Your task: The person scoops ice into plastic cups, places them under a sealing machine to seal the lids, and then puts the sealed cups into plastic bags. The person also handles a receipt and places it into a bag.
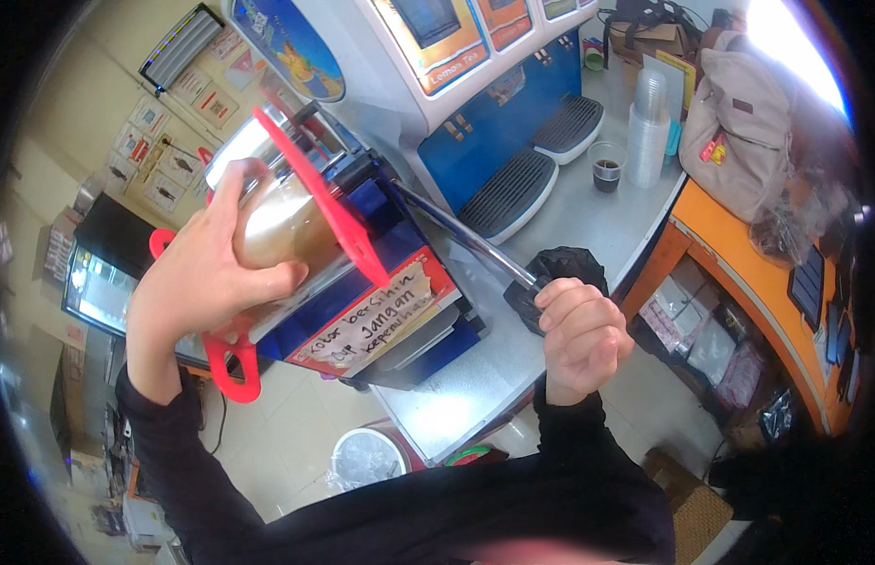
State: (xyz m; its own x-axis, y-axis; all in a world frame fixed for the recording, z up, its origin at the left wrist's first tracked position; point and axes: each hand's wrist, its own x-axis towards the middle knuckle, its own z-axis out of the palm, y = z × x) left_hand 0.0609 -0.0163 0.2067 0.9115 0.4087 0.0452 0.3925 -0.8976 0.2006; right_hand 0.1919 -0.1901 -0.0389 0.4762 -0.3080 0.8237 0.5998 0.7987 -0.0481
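Note:
A blue manual cup sealing machine (275,346) stands tilted across the view, with a handwritten paper note taped to its red front panel (444,282). My left hand (190,272) curves around a shiny roll, apparently sealing film (289,226), fingers over the top and thumb along the near side. Beside that roll stands a red plastic holder (321,194); another red piece (236,374) shows below my wrist. From the machine's side runs a chrome lever (473,240). My right hand (586,339) is closed around its end, hiding the grip.
Behind the machine is a drink dispenser (437,148) with two drip trays. On the metal counter (437,409) are stacked plastic cups (648,138), a cup of dark liquid (607,167) and a black plastic bag (561,265). A backpack (738,127) rests at right; a white bucket (370,455) stands below.

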